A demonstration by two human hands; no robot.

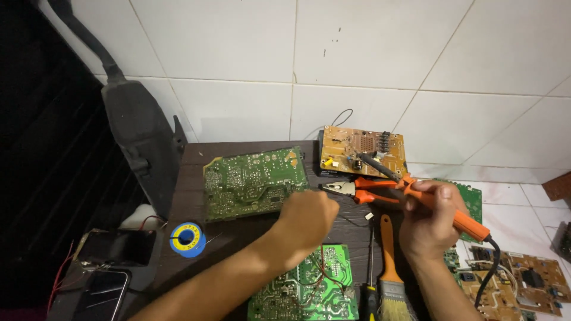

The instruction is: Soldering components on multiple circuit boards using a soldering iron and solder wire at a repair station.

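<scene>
While the right hand (pixel 429 221) grips an orange soldering iron (pixel 434 202) above the dark table (pixel 190 172), the left hand (pixel 307 217) rests clenched beside orange-handled pliers (pixel 363 191); a blue solder reel (pixel 188 239) with a yellow round label lies left.

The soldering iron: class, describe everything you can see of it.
The soldering iron has an orange, plastic-looking handle, a dark metal shaft and tip, and a black cord leaving its lower end. The right hand grips the handle. It slants up-left, its tip over the brown circuit board by the tiled wall; contact cannot be told.
</scene>
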